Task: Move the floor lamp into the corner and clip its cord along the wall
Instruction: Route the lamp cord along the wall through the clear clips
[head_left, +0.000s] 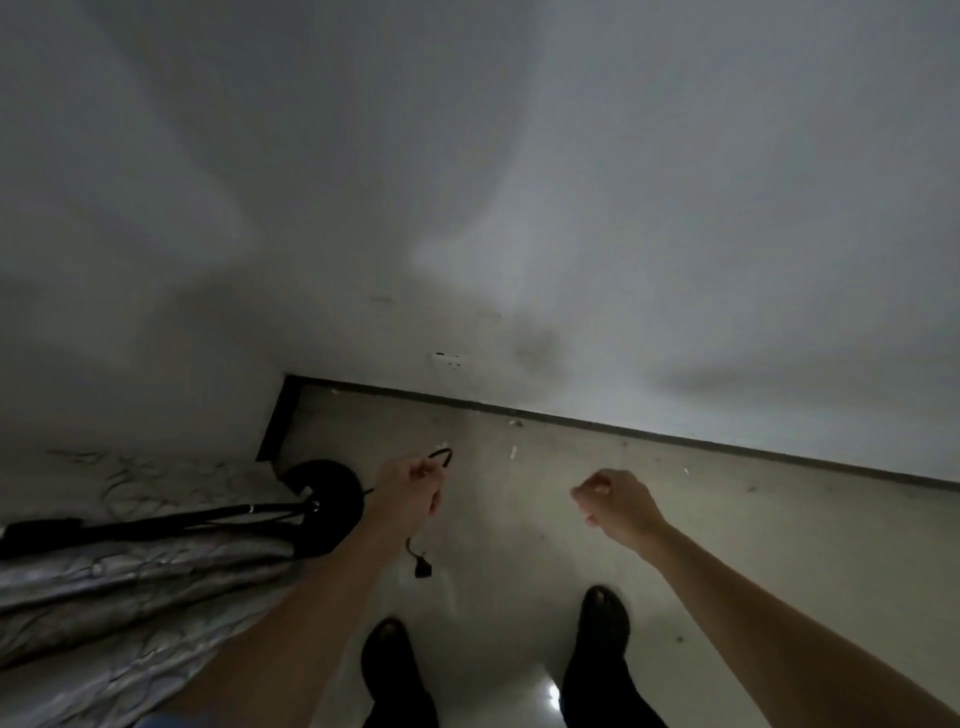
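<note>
The black floor lamp stands by the corner: its round base (324, 504) rests on the floor and its thin pole (156, 525) runs off toward the left edge. My left hand (410, 493) is shut on the lamp's black cord (441, 456), which loops above my fingers. The cord's plug end (422, 568) dangles below my hand. My right hand (613, 501) hovers to the right with fingers curled; something small and pale shows at its fingertips, too blurred to name.
A mattress with a patterned cover (119, 587) fills the lower left beside the lamp. A white wall outlet (448, 359) sits low on the wall above the dark baseboard (623, 428). Small white bits (514, 452) lie on the floor. My two dark shoes (602, 618) stand below.
</note>
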